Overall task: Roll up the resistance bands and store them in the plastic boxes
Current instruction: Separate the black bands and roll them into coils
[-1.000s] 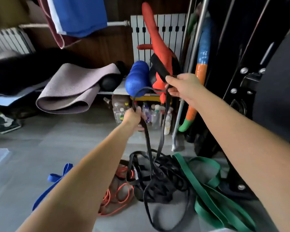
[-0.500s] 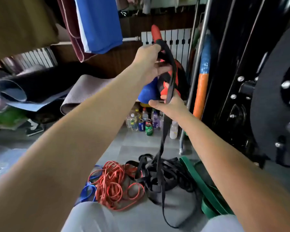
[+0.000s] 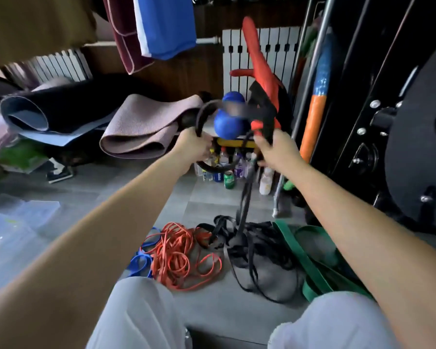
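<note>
Both the left hand (image 3: 193, 144) and the right hand (image 3: 277, 149) grip the long black rubber resistance band (image 3: 244, 197), lifted above the floor pile.

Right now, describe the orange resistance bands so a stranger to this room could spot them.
Look at the grey floor just beyond the person's left knee, where band heaps lie in a row. The orange resistance bands sit between the small blue bands on the left and the black bands on the right. Only they are thin, tangled orange loops.
</note>
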A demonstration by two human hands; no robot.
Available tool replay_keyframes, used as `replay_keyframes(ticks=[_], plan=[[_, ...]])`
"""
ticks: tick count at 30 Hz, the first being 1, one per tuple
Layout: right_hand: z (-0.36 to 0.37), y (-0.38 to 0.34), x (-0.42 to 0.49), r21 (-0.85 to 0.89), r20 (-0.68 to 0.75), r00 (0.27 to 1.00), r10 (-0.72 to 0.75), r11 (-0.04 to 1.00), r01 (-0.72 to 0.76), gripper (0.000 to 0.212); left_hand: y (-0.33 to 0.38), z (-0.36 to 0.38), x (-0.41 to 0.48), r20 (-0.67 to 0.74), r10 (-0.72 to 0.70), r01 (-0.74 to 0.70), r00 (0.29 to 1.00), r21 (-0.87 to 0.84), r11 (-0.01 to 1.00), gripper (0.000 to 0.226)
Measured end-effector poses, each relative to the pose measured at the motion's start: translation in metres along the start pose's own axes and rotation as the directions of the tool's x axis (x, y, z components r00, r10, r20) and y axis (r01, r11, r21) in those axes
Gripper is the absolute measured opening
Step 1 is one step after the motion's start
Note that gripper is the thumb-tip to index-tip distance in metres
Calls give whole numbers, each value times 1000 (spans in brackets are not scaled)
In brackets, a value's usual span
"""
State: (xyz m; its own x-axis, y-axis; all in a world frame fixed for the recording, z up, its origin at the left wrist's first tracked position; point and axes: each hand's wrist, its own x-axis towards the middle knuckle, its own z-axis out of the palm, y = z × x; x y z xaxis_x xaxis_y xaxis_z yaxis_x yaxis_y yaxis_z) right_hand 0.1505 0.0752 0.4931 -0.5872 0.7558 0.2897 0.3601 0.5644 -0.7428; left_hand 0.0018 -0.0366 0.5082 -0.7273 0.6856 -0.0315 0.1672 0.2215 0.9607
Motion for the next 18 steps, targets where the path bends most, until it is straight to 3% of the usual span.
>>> replay_keyframes(ticks=[3,6,9,11,14,16,18], plan=[[-9,-49,22,227,-43,999,-20,973,30,20,-22,8,-10,126,51,-76,991,205,976,20],[-6,-82,20,418,0,998,-60,907,54,15,-38,31,-25,343,127,-166,931,89,982,40],[4,-89,13,392,48,995,-90,918,64,23,-51,51,-30,173,91,-100,981,45,994,31],[6,-80,7,357,54,994,-95,931,70,23,-61,54,-29,57,-14,16,998,-35,999,26],[7,-47,4,394,77,997,14,918,-43,27,-77,52,-30,59,-107,118,992,-233,965,17],[14,-17,1,316,102,993,65,944,-94,37,-79,51,-33,44,-177,179,983,-421,889,10],[23,12,-12,226,214,970,119,960,-168,49,-73,49,-32,4,-236,206,972,-506,838,13]])
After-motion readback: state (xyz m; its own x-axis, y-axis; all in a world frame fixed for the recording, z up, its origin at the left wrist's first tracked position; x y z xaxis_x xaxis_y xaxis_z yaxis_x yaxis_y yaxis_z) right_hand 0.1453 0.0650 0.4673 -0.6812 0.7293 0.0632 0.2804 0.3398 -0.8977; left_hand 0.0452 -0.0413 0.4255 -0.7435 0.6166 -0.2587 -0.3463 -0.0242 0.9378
